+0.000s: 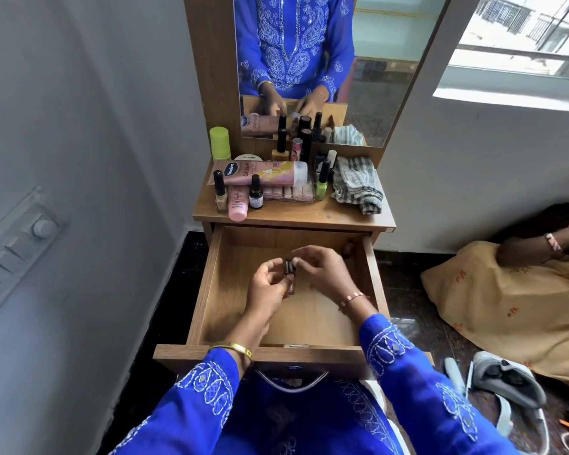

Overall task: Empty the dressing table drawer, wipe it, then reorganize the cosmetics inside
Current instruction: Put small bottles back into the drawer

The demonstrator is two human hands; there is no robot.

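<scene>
From the head view, a small bottle [290, 276] stood roughly upright over the middle of the open drawer [211, 284], cap toward the desk [326, 216]. The left hand [267, 287] curled round its body; the right hand [322, 270] pinched the cap, wrists angled inward.

small bottle [289, 274] mostly hidden by hands [298, 277], label unreadable
</scene>
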